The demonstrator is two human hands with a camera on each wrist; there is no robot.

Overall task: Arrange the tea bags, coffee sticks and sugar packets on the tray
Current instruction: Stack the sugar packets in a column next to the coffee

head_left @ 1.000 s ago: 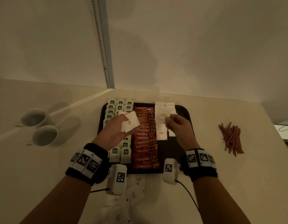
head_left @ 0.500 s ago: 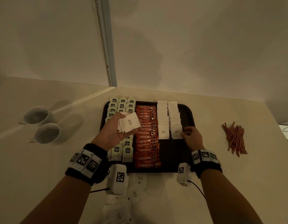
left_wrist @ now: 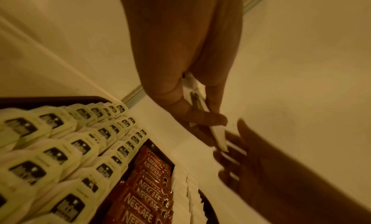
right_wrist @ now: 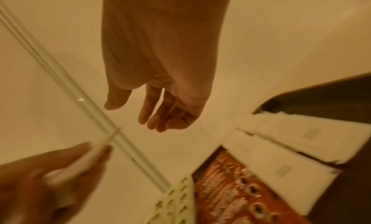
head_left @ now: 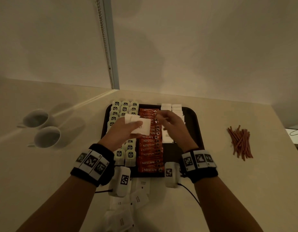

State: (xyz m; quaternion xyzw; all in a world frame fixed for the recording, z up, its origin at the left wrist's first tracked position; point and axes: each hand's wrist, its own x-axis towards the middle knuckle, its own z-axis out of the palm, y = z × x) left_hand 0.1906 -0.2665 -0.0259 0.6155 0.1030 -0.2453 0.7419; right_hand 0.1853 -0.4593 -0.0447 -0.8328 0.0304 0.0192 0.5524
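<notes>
A dark tray (head_left: 196,119) carries pale tea bags (head_left: 124,104) on its left, orange coffee sticks (head_left: 150,154) down the middle and two rows of white sugar packets (head_left: 166,107) on the right. My left hand (head_left: 136,129) pinches a small stack of sugar packets (head_left: 144,127) between thumb and fingers above the tea bags and coffee sticks; the left wrist view shows that stack (left_wrist: 217,133) edge-on. My right hand (head_left: 161,120) hovers over the coffee sticks, fingers loose and empty (right_wrist: 156,116), a short way from the stack.
Loose sugar packets (head_left: 139,198) lie on the counter in front of the tray. Two white cups (head_left: 36,118) (head_left: 48,136) stand to the left. A heap of thin brown sticks (head_left: 240,141) lies to the right. A wall with a bead chain (head_left: 104,39) rises behind.
My right hand let go of a packet at the near end of the right sugar row and moved back left toward the left hand, now empty. The left hand kept its stack.
</notes>
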